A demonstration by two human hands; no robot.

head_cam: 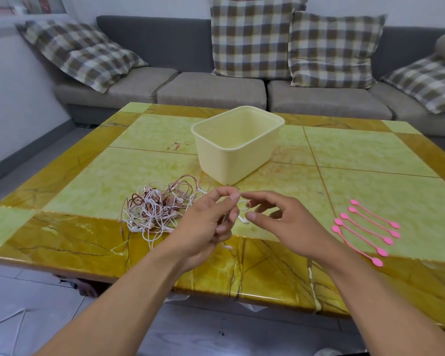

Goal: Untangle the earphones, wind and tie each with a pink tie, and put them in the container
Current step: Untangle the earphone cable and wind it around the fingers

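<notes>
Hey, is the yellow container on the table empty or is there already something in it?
Empty as far as shows: the container stands upright and open, only bare inner walls visible. The earphones lie tangled on the table.

The worktop (357,150) is glossy, with pale green panels framed by amber marbled borders. A cream container (231,155) stands open near the far middle. A tangle of white and reddish earphones (154,209) lies left of centre toward the near edge. Five pink ties (365,229) lie side by side at the near right.
</notes>
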